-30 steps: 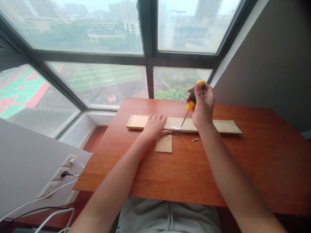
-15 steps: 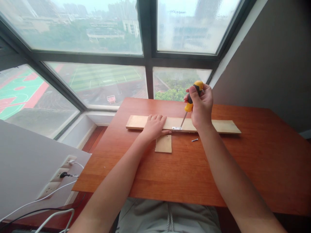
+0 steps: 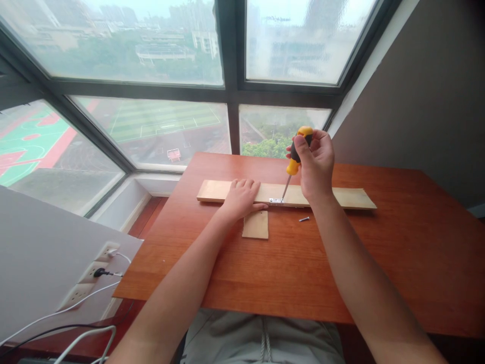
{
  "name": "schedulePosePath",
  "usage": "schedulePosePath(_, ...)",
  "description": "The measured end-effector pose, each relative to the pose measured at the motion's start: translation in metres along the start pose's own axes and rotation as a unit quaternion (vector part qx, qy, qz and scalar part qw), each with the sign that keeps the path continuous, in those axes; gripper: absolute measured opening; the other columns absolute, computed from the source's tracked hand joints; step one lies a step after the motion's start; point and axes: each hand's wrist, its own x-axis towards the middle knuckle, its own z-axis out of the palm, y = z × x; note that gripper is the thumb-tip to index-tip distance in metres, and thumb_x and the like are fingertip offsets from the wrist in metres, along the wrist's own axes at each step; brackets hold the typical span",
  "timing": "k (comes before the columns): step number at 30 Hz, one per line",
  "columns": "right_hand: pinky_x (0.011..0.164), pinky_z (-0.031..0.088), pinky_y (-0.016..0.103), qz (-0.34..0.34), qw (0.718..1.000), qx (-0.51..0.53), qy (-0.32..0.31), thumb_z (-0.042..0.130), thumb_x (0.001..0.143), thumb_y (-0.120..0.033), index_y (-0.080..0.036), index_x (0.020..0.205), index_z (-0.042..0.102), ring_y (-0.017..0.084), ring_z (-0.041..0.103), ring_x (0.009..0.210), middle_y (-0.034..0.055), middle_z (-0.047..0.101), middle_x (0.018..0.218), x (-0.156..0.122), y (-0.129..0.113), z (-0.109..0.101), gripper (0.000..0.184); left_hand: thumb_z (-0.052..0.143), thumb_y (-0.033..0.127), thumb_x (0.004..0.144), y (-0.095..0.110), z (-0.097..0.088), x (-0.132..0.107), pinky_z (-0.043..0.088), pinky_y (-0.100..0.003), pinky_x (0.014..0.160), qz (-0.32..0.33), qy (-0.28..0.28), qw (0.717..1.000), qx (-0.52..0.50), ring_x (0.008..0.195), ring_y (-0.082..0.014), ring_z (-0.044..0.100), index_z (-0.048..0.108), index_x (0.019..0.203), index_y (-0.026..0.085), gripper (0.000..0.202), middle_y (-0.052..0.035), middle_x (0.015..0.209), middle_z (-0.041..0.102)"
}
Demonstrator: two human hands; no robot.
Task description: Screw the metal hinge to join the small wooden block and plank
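Observation:
A long, pale wooden board (image 3: 349,197) lies across the desk. My left hand (image 3: 242,197) rests on it left of centre, fingers laid over the top and thumb along its front edge. In my right hand (image 3: 317,159) is a yellow and black screwdriver (image 3: 294,166), the fist wrapped round its handle. Its shaft slants down and its tip meets a small metal bracket (image 3: 276,200) at the board's front edge; the screw under the tip is too small to make out. A loose screw (image 3: 303,219) lies in front of the board, and a small wooden piece (image 3: 255,225) sits below my left hand.
The reddish-brown desk (image 3: 265,278) ends close to my lap. Windows (image 3: 166,121) stand behind it and a grey wall (image 3: 424,101) rises at the right. At the lower left are wall sockets (image 3: 91,273) with plugs and cables.
My right hand has turned slightly, and the screwdriver's handle has tipped a little to the left. My left hand and the board stay in place.

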Motion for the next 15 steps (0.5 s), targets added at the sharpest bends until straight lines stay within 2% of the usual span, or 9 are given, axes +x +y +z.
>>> schedulePosePath(3,0.065,0.056,0.028,0.015,1.0,0.002,-0.006,0.059,0.087,-0.063,-0.027,0.1,0.058,0.014,0.067,0.078,0.0001,0.062,0.095,-0.0001,-0.0002,-0.0014,0.038,0.05,0.066,0.09,0.0003,-0.0005,-0.0002,0.031,-0.045,0.101,-0.002,-0.001,1.0,-0.001,0.119,-0.0327,0.051,0.049,0.13,0.019,0.062,-0.0166,0.126,0.059)
schedulePosePath(6,0.064,0.056,0.029,0.024,1.0,0.013,-0.012,0.048,0.091,-0.064,-0.026,0.101,0.06,0.015,0.067,0.077,0.002,0.065,0.094,0.0011,0.0004,-0.0035,0.041,0.051,0.067,0.089,0.0004,-0.0009,-0.0003,0.031,-0.044,0.101,-0.003,-0.001,1.0,0.0,0.119,-0.0323,0.052,0.049,0.13,0.019,0.063,-0.016,0.125,0.059)
schedulePosePath(13,0.058,0.052,0.029,0.0,0.999,0.041,-0.02,0.042,0.094,-0.065,-0.027,0.107,0.054,0.014,0.063,0.068,0.0019,0.065,0.089,0.0011,-0.0026,-0.0011,0.043,0.049,0.068,0.089,-0.0002,0.0005,-0.0002,0.031,-0.043,0.101,-0.003,0.001,1.0,0.004,0.12,-0.0321,0.052,0.049,0.13,0.019,0.063,-0.016,0.125,0.059)
schedulePosePath(15,0.058,0.052,0.029,-0.01,1.0,0.019,-0.022,0.046,0.092,-0.067,-0.029,0.106,0.05,0.014,0.062,0.066,0.0004,0.065,0.089,-0.0003,-0.0033,0.0009,0.041,0.048,0.068,0.09,-0.0003,0.0012,-0.0001,0.031,-0.043,0.101,-0.001,0.003,1.0,0.004,0.12,-0.0323,0.052,0.049,0.13,0.019,0.064,-0.0163,0.125,0.059)
